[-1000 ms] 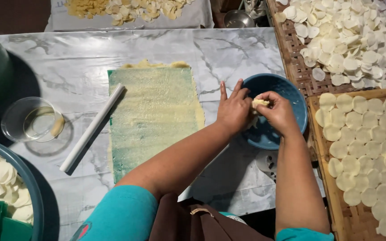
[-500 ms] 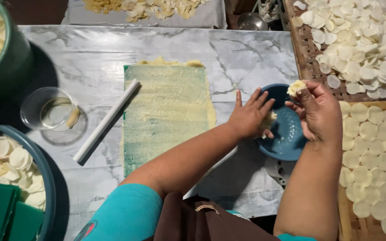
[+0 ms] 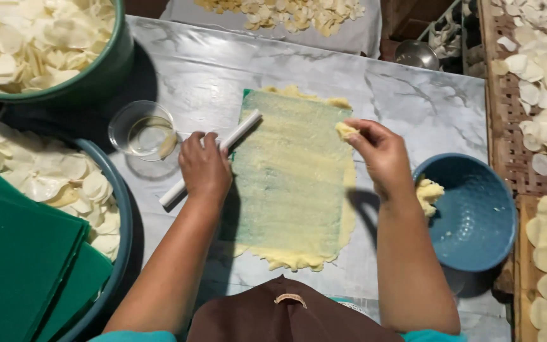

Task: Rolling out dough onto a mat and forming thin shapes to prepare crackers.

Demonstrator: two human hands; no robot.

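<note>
The left hand (image 3: 205, 166) grips the white roller (image 3: 213, 156) mid-frame. The right hand (image 3: 378, 152) pinches a dough lump (image 3: 346, 131) above the flat dough sheet (image 3: 292, 183).

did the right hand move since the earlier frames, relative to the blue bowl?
Yes. The right hand was over the blue bowl; now it is left of it, above the green sheet, with a dough lump in its fingers.

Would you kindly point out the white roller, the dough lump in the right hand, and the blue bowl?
white roller (image 3: 243, 127), head view, on its bare upper end.
dough lump (image 3: 345, 131), head view, on its middle, at the fingertips.
blue bowl (image 3: 476, 215), head view, on its bare inner wall.
</note>
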